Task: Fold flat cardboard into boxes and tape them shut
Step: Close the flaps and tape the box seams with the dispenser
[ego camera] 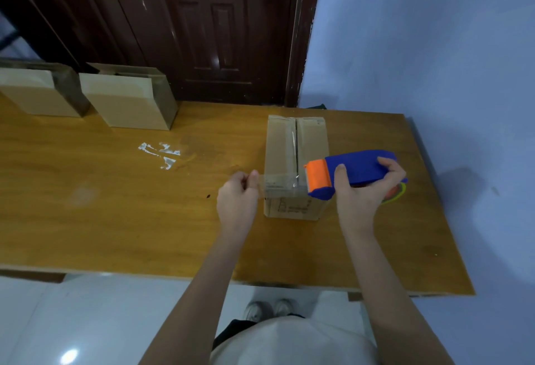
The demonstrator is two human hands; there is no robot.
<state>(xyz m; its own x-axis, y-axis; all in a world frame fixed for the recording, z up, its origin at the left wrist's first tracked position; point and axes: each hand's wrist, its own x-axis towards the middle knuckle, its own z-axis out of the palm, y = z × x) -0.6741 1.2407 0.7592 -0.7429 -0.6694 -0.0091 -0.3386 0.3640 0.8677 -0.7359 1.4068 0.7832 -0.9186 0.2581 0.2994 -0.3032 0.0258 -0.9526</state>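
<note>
A small brown cardboard box [282, 147] stands on the wooden table [115, 219], its two top flaps meeting in a lengthwise seam with tape along it. My right hand [362, 190] grips a blue and orange tape dispenser [359, 169] held just right of the box's near end. A strip of clear tape [282, 186] stretches from the dispenser leftward across the near end of the box. My left hand [238, 201] pinches the free end of that strip, left of the box.
Two taller folded cardboard boxes [127, 101] [37, 89] stand at the table's far left, near a dark wooden door [214, 25]. White tape scraps [162, 154] stick to the tabletop. A blue wall [434, 46] runs along the right side.
</note>
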